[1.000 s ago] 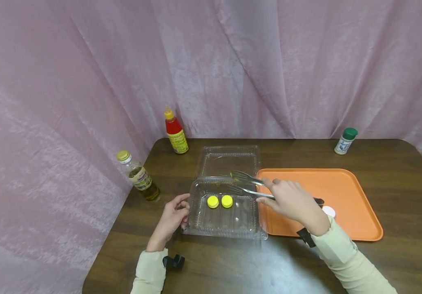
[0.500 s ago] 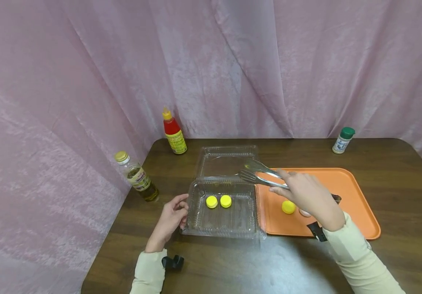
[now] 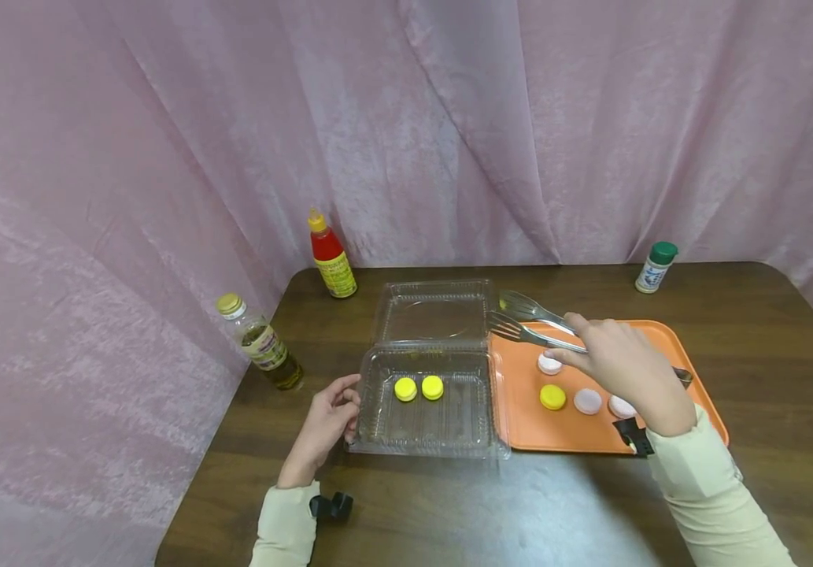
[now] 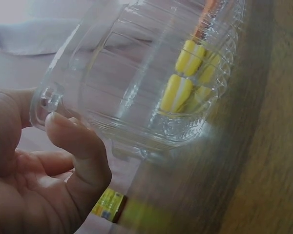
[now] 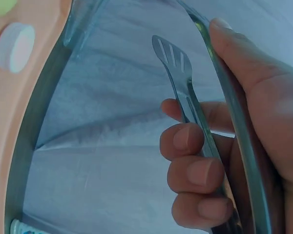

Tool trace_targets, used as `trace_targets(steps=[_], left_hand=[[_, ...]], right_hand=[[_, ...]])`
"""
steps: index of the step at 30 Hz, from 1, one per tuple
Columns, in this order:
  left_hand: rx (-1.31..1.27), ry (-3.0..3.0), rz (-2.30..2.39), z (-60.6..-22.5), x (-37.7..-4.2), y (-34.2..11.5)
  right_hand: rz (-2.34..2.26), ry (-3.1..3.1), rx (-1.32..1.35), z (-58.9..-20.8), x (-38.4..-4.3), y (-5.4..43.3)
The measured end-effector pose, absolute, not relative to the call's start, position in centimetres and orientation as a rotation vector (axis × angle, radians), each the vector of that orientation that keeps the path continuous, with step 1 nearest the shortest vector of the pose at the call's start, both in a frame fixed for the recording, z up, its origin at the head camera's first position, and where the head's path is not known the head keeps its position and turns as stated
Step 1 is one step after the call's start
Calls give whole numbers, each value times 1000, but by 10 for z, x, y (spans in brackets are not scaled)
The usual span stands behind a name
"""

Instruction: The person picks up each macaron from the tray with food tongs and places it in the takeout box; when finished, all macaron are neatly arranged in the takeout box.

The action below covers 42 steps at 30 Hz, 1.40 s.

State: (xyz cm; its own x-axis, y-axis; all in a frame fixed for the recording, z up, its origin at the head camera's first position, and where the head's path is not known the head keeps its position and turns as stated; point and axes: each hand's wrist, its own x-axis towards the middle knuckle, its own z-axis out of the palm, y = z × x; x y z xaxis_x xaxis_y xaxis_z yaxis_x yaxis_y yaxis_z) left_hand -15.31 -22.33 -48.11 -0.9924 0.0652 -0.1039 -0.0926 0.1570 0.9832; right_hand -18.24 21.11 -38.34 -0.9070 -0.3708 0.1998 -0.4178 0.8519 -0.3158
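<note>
In the head view my left hand (image 3: 324,425) is at the left edge of an open clear plastic container (image 3: 423,452). Its thumb and fingers pinch the container's rim in the left wrist view. Two yellow macarons (image 3: 432,387) sit side by side inside. My right hand (image 3: 629,370) grips metal serving tongs (image 3: 508,327), raised over the orange tray (image 3: 530,435) with their ends spread and nothing between them. On the tray lie a yellow macaron (image 3: 552,397) and several pale ones, including a pale macaron (image 3: 587,402); the hand may hide more.
The container's lid (image 3: 437,315) lies folded back behind it. A red sauce bottle (image 3: 334,268) and an oil bottle (image 3: 264,348) stand on the left. A green-capped shaker (image 3: 654,270) is at the back right, before a pink curtain (image 3: 477,142).
My right hand has carried the tongs rightward and up from over the container to above the tray, uncovering macarons there. The left hand keeps its place on the container.
</note>
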Motion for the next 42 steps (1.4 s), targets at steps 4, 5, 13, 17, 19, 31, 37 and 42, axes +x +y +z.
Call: trace_targets(steps=[4,5,13,17,19,31,37,42], left_hand=[[-13,2299,1952,-480,-155,-225],[-8,2300,1948,-479,-155,-225],[6,2298,1942,-475,-158,-226],[-10,2315,1938,-474,-156,-226],[-12,2319,1943,-475,-156,-226],[-31,2326,1950,-478,-153,-223],[-41,2305,1957,-478,-150,-223],[-45,2296,1968,-478,-150,-223]], right_hand=[[525,-2876,576,-385,-180,217],[511,-2858,562,-385,-179,219],[411,-2844,484,-397,-166,239],[413,-2938,451,-403,-159,249],[408,-2954,454,-407,-157,254],[355,-2987,467,-430,-151,264],[329,-2961,485,-439,-151,262],[318,-2957,490,-439,-154,264]])
